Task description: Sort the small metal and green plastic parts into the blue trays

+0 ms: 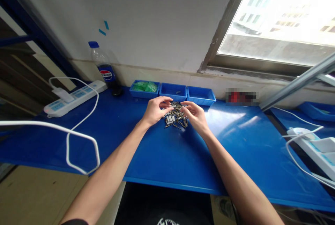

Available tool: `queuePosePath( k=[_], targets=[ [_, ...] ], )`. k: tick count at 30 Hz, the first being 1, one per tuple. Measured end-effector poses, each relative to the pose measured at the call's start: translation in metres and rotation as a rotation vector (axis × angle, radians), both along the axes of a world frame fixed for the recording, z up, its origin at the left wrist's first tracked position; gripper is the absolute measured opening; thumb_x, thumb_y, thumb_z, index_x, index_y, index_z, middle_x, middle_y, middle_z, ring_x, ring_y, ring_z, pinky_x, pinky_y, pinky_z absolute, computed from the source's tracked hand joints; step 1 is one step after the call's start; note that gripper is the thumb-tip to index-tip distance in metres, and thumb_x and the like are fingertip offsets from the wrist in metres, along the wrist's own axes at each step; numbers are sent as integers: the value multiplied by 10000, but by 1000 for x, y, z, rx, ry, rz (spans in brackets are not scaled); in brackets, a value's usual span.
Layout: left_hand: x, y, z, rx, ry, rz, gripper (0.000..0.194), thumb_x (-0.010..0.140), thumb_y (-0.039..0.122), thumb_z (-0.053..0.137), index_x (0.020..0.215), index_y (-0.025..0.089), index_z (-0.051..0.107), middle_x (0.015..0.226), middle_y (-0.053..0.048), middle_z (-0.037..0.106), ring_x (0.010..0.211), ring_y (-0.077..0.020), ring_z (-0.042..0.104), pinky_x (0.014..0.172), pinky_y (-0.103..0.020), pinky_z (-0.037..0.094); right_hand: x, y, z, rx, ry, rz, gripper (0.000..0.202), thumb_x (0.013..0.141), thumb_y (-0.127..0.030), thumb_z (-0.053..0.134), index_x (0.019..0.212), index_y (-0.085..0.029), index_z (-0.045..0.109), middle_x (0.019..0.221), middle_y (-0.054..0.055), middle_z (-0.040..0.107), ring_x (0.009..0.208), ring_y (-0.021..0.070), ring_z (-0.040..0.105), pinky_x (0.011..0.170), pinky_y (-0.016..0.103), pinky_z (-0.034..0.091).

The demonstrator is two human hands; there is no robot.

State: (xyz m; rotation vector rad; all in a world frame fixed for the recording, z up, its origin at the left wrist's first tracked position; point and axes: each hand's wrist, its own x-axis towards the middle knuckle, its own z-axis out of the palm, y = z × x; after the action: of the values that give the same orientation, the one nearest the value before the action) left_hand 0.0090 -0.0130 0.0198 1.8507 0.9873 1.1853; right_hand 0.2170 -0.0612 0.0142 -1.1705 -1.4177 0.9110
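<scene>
A loose pile of long dark and brass-coloured screws [178, 124] lies on the blue table, mixed with small grey block-like pieces [170, 119]. At the pile's left side, my left hand [156, 110] has its thumb and fingers pinched around what looks like a small light-grey piece [173, 106]. My right hand [195, 115] curls in from the right, with thumb and forefinger drawn close together. Something thin and greyish shows at its fingertips, too small to name. Both hands hover just over the pile, partly covering it.
Behind the pile stand a blue bin with green packets [144, 86], a blue bin with one small piece [172, 91] and another blue bin [201, 95]. A cola bottle [104, 69], power strip [75, 98] and looping white cable [98, 151] are left. Another power strip [314, 148] is right.
</scene>
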Motion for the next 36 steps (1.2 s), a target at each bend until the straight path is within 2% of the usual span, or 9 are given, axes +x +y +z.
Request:
queuePosePath(
  k=[5,14,18,19,21,23,25,31,36],
  targets=[
    [8,-7,-1,0,-33,-66,392,796,348,827,1125,154,741,1020,-82,750,916,-214,769,903,-338,646,-5,-3,3,-32,24,109,399,847,-543,754,1088,-225,758,899,65,788,831,240,744,745,347,586],
    [9,-7,-7,83,-7,-118,332,831,270,776,1143,165,732,1058,-77,741,926,-197,764,890,-331,652,-6,2,-2,-102,92,122,397,799,-518,804,1043,-206,769,819,44,770,720,198,703,685,321,557],
    [-3,1,-6,204,222,-51,262,832,203,739,1092,170,744,1021,-77,754,868,-191,739,831,-318,632,-5,10,-1,-113,84,24,357,774,-471,828,992,-194,777,737,34,743,694,203,696,691,336,563],
    [-8,3,-5,237,325,-17,212,828,201,741,1038,177,755,986,-71,760,861,-198,730,837,-327,619,-5,13,-1,-92,102,-3,365,771,-459,832,1021,-199,777,783,44,760,755,220,721,747,357,581],
    [-17,7,-4,250,444,41,145,831,207,735,970,185,766,949,-64,771,859,-209,726,837,-328,598,-5,18,0,-32,169,-25,444,769,-439,839,1149,-227,754,1016,79,794,964,263,751,909,409,587],
    [-24,10,-4,221,499,58,149,818,226,749,961,193,774,944,-56,784,860,-212,733,825,-311,587,-5,20,1,2,233,-8,586,758,-425,853,1299,-273,689,1294,98,733,1156,290,716,1038,451,550],
    [-27,11,-4,186,539,58,166,806,240,759,965,200,783,930,-48,790,845,-209,738,809,-295,582,-4,20,1,-1,245,0,657,756,-428,854,1363,-294,642,1411,107,668,1204,302,698,1075,480,532],
    [-28,11,-5,156,576,70,184,811,228,731,982,200,791,914,-47,793,813,-202,735,781,-282,577,8,12,-8,-3,153,-55,416,828,-446,770,1178,-231,698,1200,119,755,967,265,757,926,458,585],
    [-31,15,-11,90,509,58,243,770,179,710,1001,189,784,896,-47,789,783,-192,732,726,-264,580,9,9,-10,-12,126,-63,371,844,-443,738,1141,-224,701,1100,98,770,845,225,751,822,400,594]
  ],
)
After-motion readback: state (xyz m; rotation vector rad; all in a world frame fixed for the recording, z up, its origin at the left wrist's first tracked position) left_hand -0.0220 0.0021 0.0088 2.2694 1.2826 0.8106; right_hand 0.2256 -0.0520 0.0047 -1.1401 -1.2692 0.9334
